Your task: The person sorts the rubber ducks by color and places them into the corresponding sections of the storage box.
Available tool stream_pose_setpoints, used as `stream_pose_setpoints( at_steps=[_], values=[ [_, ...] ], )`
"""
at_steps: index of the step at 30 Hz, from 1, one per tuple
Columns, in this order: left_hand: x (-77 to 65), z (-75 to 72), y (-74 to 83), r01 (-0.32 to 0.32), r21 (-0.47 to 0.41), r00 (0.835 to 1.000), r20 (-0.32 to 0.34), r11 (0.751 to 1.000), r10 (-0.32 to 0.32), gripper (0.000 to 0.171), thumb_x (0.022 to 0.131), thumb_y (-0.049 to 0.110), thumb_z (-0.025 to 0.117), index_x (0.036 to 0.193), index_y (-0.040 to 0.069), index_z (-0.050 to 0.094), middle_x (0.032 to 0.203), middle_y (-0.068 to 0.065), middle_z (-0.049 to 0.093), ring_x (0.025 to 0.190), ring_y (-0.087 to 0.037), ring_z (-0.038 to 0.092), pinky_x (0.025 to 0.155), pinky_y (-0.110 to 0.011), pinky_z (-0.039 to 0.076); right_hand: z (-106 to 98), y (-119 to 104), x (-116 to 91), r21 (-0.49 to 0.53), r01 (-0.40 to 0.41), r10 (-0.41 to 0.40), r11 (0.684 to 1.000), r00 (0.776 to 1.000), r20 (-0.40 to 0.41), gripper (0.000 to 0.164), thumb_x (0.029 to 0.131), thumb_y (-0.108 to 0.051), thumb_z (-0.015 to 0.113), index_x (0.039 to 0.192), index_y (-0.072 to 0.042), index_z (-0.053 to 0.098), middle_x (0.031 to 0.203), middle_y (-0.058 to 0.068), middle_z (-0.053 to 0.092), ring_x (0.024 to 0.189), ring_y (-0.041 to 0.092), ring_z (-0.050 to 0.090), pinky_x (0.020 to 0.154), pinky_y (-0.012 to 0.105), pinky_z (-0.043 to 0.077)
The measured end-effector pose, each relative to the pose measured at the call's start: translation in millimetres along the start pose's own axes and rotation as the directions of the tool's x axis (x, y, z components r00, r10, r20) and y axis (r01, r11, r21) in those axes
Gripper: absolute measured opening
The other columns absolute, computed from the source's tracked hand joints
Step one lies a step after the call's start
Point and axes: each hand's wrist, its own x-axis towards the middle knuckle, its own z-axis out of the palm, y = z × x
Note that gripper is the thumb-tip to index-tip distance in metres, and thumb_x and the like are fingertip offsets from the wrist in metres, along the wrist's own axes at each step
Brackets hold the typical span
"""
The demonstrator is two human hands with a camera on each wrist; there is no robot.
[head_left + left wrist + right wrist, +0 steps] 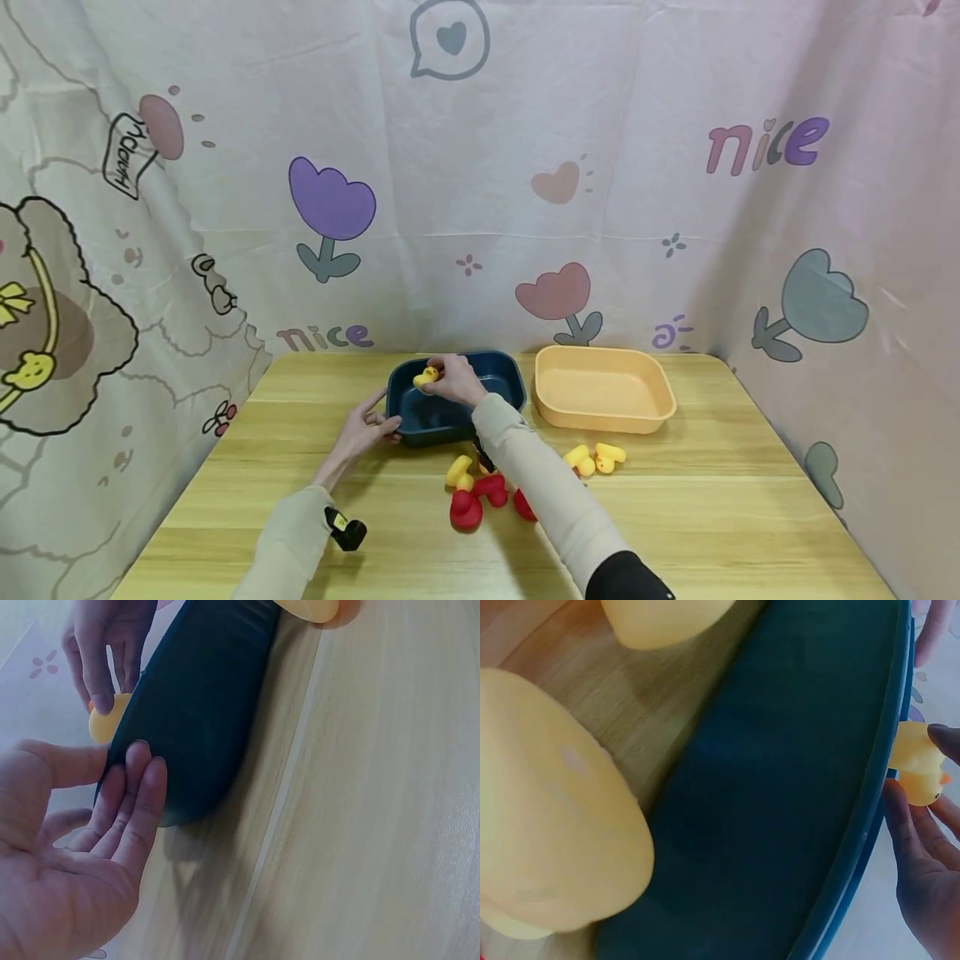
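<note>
My right hand (459,379) pinches a small yellow rubber duck (426,377) inside the dark blue tray (429,437), above its floor. The duck's orange beak and dark eye show in the right wrist view, where the duck (919,769) sits between thumb and fingers. At the tray's left end, my left hand (362,431) holds the wall, fingers on its outer side and thumb at the rim in the left wrist view. Near the tray's front lie red rubber ducks (467,510) and a yellow duck (459,472), partly hidden by my right sleeve.
A yellow tray (606,422) stands to the right of the dark blue one. In front of it lie more yellow ducks (609,457). All rest on a wooden table (720,508), with a printed cloth (465,167) hanging behind and at the sides.
</note>
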Motion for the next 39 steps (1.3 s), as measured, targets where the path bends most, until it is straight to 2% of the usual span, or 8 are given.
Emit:
stream_pose_setpoints(
  at_steps=[8,13,17,21,27,35,37,39],
  values=[
    [4.3,-1.6,-2.4,-0.022,-0.016,1.0,0.009,1.0,0.023,0.075,0.097,0.0,0.061,0.159,0.0,0.02,0.071,0.003,0.066,0.068,-0.009,0.071,0.075,-0.031,0.065,-2.9,2.2,-0.5,0.027,-0.003,0.003,1.0,1.0,-0.009,0.047,0.093,-0.015,0.072,0.136,0.0,0.06,0.135,0.017,0.064,0.11,0.029,0.07,0.098,0.04,0.06],
    [5.1,-2.7,-2.3,-0.015,-0.026,1.0,0.004,1.0,0.015,0.075,0.097,0.0,0.061,0.16,0.0,0.02,0.072,0.003,0.065,0.067,-0.009,0.07,0.074,-0.031,0.065,-15.3,5.5,-13.3,0.059,0.062,-0.062,0.996,0.998,-0.013,0.044,0.093,-0.012,0.071,0.134,0.001,0.061,0.135,0.018,0.064,0.11,0.032,0.07,0.095,0.04,0.061],
    [4.7,-4.2,-2.1,-0.024,-0.008,1.0,-0.002,1.0,0.024,0.075,0.096,0.0,0.061,0.159,-0.001,0.02,0.071,0.002,0.064,0.066,-0.009,0.07,0.074,-0.032,0.065,-30.7,9.7,-31.3,0.081,0.122,-0.121,0.989,0.992,-0.021,0.041,0.092,-0.011,0.072,0.13,0.001,0.063,0.129,0.02,0.068,0.105,0.03,0.073,0.088,0.035,0.063],
    [3.8,-3.5,-1.7,-0.035,0.031,0.999,-0.023,0.999,0.036,0.075,0.095,-0.001,0.062,0.158,-0.003,0.022,0.071,-0.001,0.063,0.065,-0.013,0.071,0.074,-0.036,0.065,-50.7,15.5,-59.5,0.154,0.172,-0.166,0.973,0.985,-0.047,0.037,0.092,-0.006,0.071,0.128,0.002,0.064,0.122,0.023,0.07,0.103,0.033,0.073,0.09,0.037,0.063],
    [4.2,0.7,-4.0,-0.042,0.127,0.996,-0.071,0.991,0.052,0.074,0.091,-0.003,0.063,0.157,-0.003,0.028,0.071,-0.002,0.055,0.064,-0.018,0.07,0.068,-0.033,0.065,-78.5,48.0,-117.4,0.248,0.22,-0.199,0.944,0.974,-0.107,0.034,0.092,-0.003,0.07,0.125,0.005,0.064,0.117,0.027,0.07,0.101,0.037,0.072,0.091,0.032,0.062],
    [3.1,-2.4,-7.3,-0.066,0.093,0.997,-0.041,0.993,0.07,0.076,0.091,-0.003,0.064,0.157,-0.002,0.027,0.071,-0.004,0.057,0.063,-0.016,0.07,0.068,-0.033,0.065,-108.6,107.6,-182.3,0.222,0.2,-0.163,0.954,0.971,-0.174,0.035,0.091,-0.004,0.071,0.123,0.009,0.064,0.114,0.032,0.068,0.097,0.02,0.072,0.091,0.023,0.06],
    [3.0,-3.4,-7.3,-0.067,0.08,0.997,-0.031,0.994,0.07,0.076,0.092,-0.002,0.064,0.158,-0.001,0.026,0.072,-0.006,0.059,0.064,-0.016,0.07,0.07,-0.035,0.066,-115.0,118.4,-194.9,0.254,0.182,-0.143,0.95,0.976,-0.167,0.036,0.092,-0.005,0.07,0.124,0.01,0.062,0.115,0.034,0.067,0.1,0.013,0.071,0.091,0.02,0.059],
    [3.6,-3.8,-7.2,-0.069,0.068,0.997,-0.025,0.995,0.07,0.076,0.093,-0.002,0.064,0.158,-0.002,0.025,0.072,-0.006,0.06,0.064,-0.016,0.07,0.071,-0.037,0.066,-120.7,127.6,-205.0,0.291,0.176,-0.132,0.94,0.977,-0.165,0.037,0.092,-0.003,0.07,0.125,0.012,0.061,0.117,0.029,0.068,0.102,0.009,0.071,0.092,0.017,0.057]
  ],
)
